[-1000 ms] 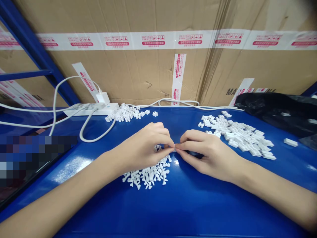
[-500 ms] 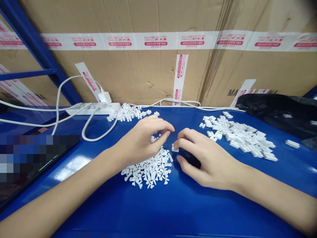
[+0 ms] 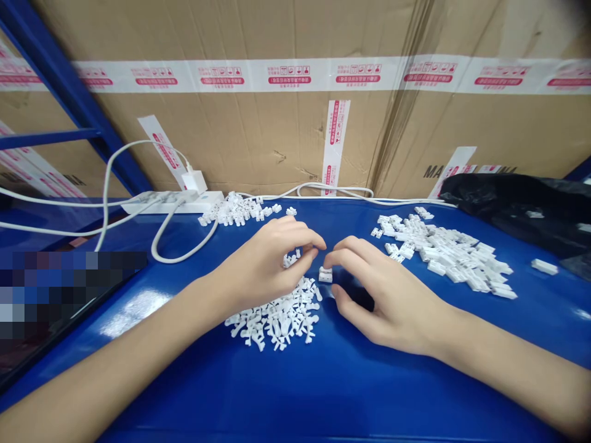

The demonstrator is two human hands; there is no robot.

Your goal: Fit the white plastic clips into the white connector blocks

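Observation:
My left hand [image 3: 277,258] hovers over a pile of small white plastic lever-like pieces [image 3: 281,320], its thumb and index fingertip nearly together. Whatever lies in that pinch, if anything, is too small to make out. To its right, my right hand [image 3: 383,289] curves palm-down above the blue table, thumb and fingers apart. A small white plastic connector block [image 3: 325,275] rests at its fingertips. The index finger appears to touch the block's upper edge, while the thumb is slightly away from it.
White connector blocks [image 3: 452,252] are heaped at the right, beside a black plastic bag [image 3: 517,203]. Small white parts [image 3: 240,209] lie near a power strip [image 3: 175,202] with looping cables. A dark-edged screen [image 3: 69,307] stands left. Cardboard boxes [image 3: 258,135] line the back.
My right thumb and fingers have spread slightly around the connector block, and more of the block shows. The left hand stays almost in place.

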